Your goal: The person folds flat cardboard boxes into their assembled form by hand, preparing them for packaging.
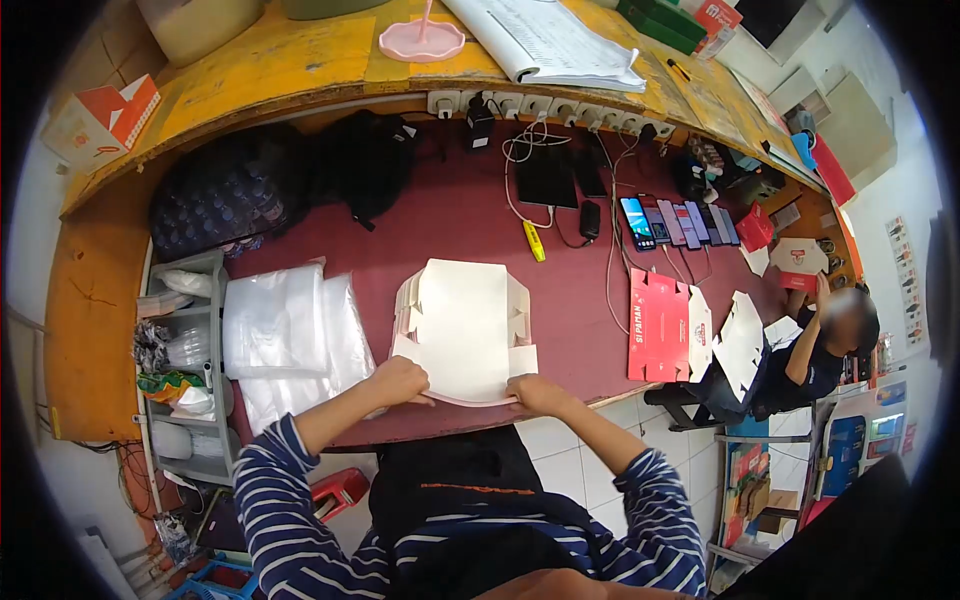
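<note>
A stack of flat, unfolded cardboard box blanks (pixel 465 330) lies pale side up on the red tabletop, with slots and tabs along its sides. At its near left corner my left hand (pixel 400 382) is closed on the edge. My right hand (pixel 537 395) grips the near right corner the same way, fingers bent over the border. The front edge of the blanks bows slightly between my hands. How many sheets each hand pinches cannot be made out.
Left of the blanks lie clear plastic bags (pixel 275 325), beside a grey shelf rack (pixel 185 350). To the right are printed red blanks (pixel 660 325), a row of phones (pixel 680 223) and charging cables. A yellow highlighter (pixel 534 241) lies behind. A co-worker (pixel 815 345) at right holds another blank.
</note>
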`<state>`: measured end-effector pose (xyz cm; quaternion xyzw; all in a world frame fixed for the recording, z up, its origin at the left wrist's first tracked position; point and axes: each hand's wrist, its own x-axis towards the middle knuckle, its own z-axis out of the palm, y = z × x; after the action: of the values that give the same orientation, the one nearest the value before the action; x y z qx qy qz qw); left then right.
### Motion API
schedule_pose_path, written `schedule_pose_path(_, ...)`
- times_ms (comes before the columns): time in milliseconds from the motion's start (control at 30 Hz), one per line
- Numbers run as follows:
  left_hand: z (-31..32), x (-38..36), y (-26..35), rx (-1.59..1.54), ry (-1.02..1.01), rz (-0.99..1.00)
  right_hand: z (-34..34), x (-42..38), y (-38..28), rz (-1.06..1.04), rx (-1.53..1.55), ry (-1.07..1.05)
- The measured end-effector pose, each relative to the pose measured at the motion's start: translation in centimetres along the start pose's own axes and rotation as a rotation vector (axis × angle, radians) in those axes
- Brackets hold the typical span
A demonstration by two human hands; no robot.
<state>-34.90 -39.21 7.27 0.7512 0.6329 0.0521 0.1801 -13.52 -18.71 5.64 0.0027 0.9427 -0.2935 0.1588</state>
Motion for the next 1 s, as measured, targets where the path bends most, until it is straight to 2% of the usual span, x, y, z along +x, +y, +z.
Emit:
schedule_pose_path(67, 3.4, 1.2, -2.5, -0.083, -0.063, -0.068, 1.3, 1.7, 2.2, 0.044, 0.023, -0.074)
schedule_pose_path(133, 5.7, 1.6, -4.0, -0.372, -0.299, -0.3, 1.2, 3.7, 2.1, 0.234, 0.203, -0.294)
schedule_pose_path(167, 5.9, 2.0, -4.7, -0.465, -0.335, -0.326, -0.5, 4.3, 1.4, 0.281, 0.11, -0.435)
schedule_pose_path(200, 5.8, 2.1, -4.7, -0.471, -0.342, -0.318, 0.1, 4.7, 1.4, 0.29, 0.117, -0.439)
schedule_pose_path(267, 5.8, 1.9, -4.2, -0.476, -0.354, -0.372, 1.9, 5.1, 1.3, 0.251, -0.226, -0.316)
schedule_pose_path(333, 6.1, 1.5, -4.1, -0.425, -0.28, -0.352, 2.0, 5.7, -2.6, 0.295, -0.306, -0.337)
schedule_pose_path(400, 6.4, 0.9, -3.2, -0.38, -0.215, -0.334, 4.2, 6.8, -4.4, 0.309, -0.25, 0.248)
schedule_pose_path(467, 6.2, 0.9, -2.3, -0.283, -0.083, -0.383, 4.4, 8.0, -4.9, 0.312, -0.258, 0.238)
schedule_pose_path(500, 5.1, 1.1, -1.7, -0.306, -0.172, -0.462, 4.4, 8.3, -4.6, 0.272, -0.288, 0.34)
schedule_pose_path(533, 6.2, 1.2, -1.4, -0.305, -0.169, -0.471, 4.4, 8.8, -4.2, 0.235, -0.317, 0.44)
schedule_pose_path(567, 8.2, 1.0, -0.4, -0.187, 0.09, -0.558, 4.6, 9.2, -3.9, 0.225, -0.304, 0.497)
schedule_pose_path(600, 9.4, 1.3, 0.3, -0.065, 0.357, -0.639, 5.1, 9.7, -3.3, 0.221, -0.31, 0.491)
schedule_pose_path(667, 9.0, 2.1, 0.5, -0.003, 0.296, -0.68, 6.3, 11.1, -2.1, 0.224, -0.258, 0.585)
schedule_pose_path(733, 9.6, 3.1, 0.6, 0.239, 0.555, -0.713, 6.0, 11.6, -1.8, 0.219, -0.235, 0.595)
schedule_pose_path(800, 10.1, 3.1, 0.9, 0.202, 0.519, -0.698, 5.9, 11.2, -2.1, 0.189, -0.192, 0.599)
schedule_pose_path(867, 10.3, 3.4, 0.4, 0.175, 0.336, -0.7, 5.9, 11.4, -2.0, 0.194, -0.184, 0.626)
schedule_pose_path(900, 9.7, 3.6, 0.0, 0.186, 0.355, -0.7, 5.8, 11.5, -1.9, 0.175, -0.143, 0.674)
schedule_pose_path(933, 9.4, 3.6, -0.1, 0.072, 0.385, -0.603, 6.1, 11.0, -1.7, 0.165, -0.097, 0.711)
schedule_pose_path(967, 9.3, 3.6, 0.3, -0.047, 0.404, -0.502, 6.5, 10.4, -1.6, 0.171, -0.101, 0.709)
schedule_pose_path(1000, 8.9, 3.6, 0.9, -0.049, 0.406, -0.495, 6.3, 10.1, -1.4, 0.134, -0.055, 0.665)
